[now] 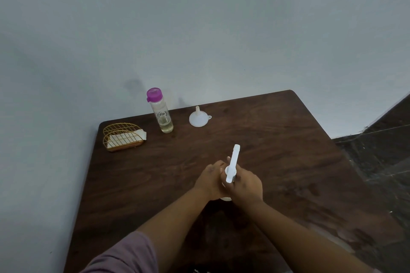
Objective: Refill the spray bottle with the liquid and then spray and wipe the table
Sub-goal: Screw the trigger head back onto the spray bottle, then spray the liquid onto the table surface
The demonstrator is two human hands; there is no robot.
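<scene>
The white spray bottle (231, 167) stands near the middle of the brown table (288, 150), held tight by the left hand (210, 180) and right hand (245, 184), while the purple-capped bottle (160, 110), funnel (198, 117) and napkin basket (122, 136) sit farther back.

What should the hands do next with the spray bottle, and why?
Probably twist the spray head off. Both the left hand and right hand grip the spray bottle, while the funnel and purple-capped bottle of liquid stand untouched by the wall.
</scene>
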